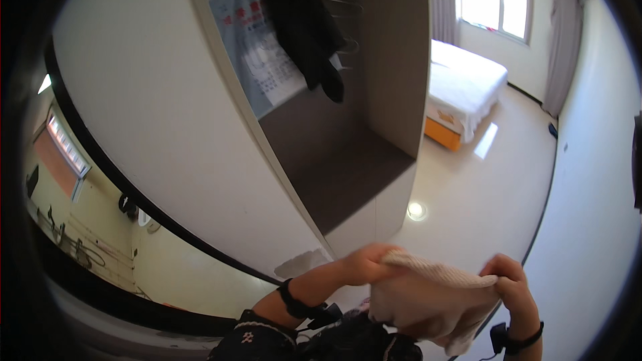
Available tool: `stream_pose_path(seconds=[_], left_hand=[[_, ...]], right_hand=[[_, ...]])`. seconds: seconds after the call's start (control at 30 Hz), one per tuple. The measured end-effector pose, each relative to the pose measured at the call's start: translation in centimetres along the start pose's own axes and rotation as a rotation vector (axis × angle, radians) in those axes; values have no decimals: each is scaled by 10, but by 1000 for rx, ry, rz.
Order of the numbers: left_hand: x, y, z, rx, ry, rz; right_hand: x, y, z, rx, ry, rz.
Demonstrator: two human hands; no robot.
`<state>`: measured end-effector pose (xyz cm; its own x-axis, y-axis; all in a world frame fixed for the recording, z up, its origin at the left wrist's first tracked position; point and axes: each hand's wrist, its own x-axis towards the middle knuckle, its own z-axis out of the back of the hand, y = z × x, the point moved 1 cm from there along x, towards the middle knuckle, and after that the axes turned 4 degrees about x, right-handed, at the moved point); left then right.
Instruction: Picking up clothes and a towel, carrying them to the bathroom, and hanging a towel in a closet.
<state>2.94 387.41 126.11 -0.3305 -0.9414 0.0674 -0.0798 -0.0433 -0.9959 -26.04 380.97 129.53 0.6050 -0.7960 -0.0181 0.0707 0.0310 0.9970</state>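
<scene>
A light beige knitted cloth or garment [431,301] is stretched between my two hands at the bottom of the view, hanging down from its thick ribbed edge. My left hand [370,264] grips the left end of that edge, and my right hand [507,275] holds the other end. A black band with a small device is strapped on each forearm. Ahead, an open wardrobe [346,170] holds a dark garment [301,25] and a translucent plastic bag [256,50] with printing, both hanging. Wire hangers [346,6] hang at their right.
A white wardrobe panel or wall [165,85] rises at the left, with a tiled room [175,260] beyond. Behind the wardrobe at right stands a bed with a white sheet [466,77], near a window [496,0] and curtains [566,50]. A white wall [592,200] borders the right side.
</scene>
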Motion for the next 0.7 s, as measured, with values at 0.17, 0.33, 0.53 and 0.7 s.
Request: stream_pose_path(seconds=[0.17, 0.33, 0.53, 0.7], left_hand=[[7, -75, 87, -19, -305, -285], [35, -128, 153, -65, -292, -554], [88, -132, 191, -56, -712, -611], [119, -139, 240, 383, -1165, -699]], right_hand=[[119, 97, -54, -308, 530, 162], [198, 172, -62, -719, 657, 395], [305, 244, -119, -388, 528, 653], [385, 296, -173, -599, 374, 908]])
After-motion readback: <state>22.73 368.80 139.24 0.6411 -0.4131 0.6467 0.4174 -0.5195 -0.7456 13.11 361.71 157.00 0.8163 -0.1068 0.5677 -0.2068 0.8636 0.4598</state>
